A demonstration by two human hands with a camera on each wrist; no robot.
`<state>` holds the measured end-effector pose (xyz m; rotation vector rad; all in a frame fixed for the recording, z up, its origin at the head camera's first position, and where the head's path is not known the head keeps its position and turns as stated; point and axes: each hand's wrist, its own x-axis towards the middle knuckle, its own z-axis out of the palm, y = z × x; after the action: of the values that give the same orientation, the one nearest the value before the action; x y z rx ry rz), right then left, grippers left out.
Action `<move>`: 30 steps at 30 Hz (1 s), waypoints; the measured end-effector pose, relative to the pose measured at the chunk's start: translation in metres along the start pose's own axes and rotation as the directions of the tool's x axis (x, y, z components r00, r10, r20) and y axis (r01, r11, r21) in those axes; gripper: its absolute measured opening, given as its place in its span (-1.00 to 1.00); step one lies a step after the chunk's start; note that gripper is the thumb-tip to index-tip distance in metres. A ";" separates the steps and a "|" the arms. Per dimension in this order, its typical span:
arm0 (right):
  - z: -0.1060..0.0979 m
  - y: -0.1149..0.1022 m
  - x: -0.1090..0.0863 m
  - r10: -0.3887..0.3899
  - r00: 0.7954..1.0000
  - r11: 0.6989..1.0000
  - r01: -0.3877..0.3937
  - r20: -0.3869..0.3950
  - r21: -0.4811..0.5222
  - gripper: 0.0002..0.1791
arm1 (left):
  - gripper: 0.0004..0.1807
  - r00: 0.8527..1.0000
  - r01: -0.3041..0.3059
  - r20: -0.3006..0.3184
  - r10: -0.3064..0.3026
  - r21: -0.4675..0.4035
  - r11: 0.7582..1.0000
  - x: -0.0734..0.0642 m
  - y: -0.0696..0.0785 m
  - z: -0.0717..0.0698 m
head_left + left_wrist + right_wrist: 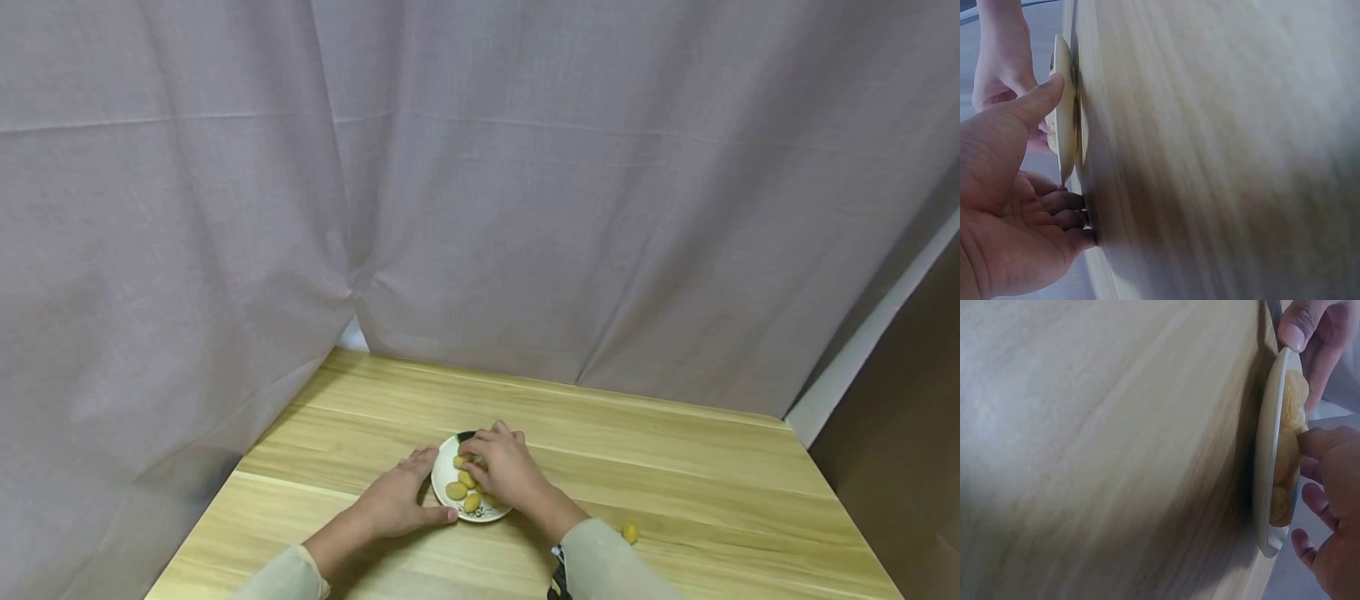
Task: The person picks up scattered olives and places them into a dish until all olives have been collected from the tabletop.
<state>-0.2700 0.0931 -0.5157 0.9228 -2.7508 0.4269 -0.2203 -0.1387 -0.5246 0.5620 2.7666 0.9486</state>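
Observation:
A small white plate (442,479) with a dark patch and a fine painted pattern holds several small, yellow, oval, fruit-like pieces (457,491). My left hand (397,500) holds the plate from the left: its thumb lies at the near rim, the fingers round the far side. In the left wrist view those fingertips rest low beside the plate (1067,125). From the right, my right hand (508,471) reaches over the plate and pinches one yellow piece (459,461) between thumb and index finger. The right wrist view shows wrinkled yellow pieces (1286,459) crowded inside the rim.
One more yellow piece (630,532) lies on the wooden table (712,483), right of my right forearm. Grey cloth (480,208) hangs along the table's back and left edges. A brown panel (900,467) stands at the right.

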 end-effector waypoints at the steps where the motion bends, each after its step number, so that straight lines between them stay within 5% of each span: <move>1: 0.000 0.000 0.000 0.000 1.000 1.000 0.000 0.002 -0.005 -0.81 | 0.31 1.000 0.001 -0.001 -0.001 0.004 1.000 0.000 0.000 0.000; 17: -0.014 0.003 -0.012 0.020 0.999 1.000 -0.020 0.045 0.003 -0.66 | 0.32 1.000 0.003 -0.001 -0.003 -0.001 1.000 0.000 -0.001 0.001; 30: -0.053 0.032 -0.067 0.047 0.999 0.998 -0.047 -0.014 -0.036 -0.56 | 0.30 0.999 -0.024 -0.026 0.024 -0.010 1.000 -0.001 -0.001 -0.001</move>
<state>-0.2318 0.1726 -0.4923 0.8452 -2.7639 0.3887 -0.2194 -0.1401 -0.5244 0.5872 2.7816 0.9820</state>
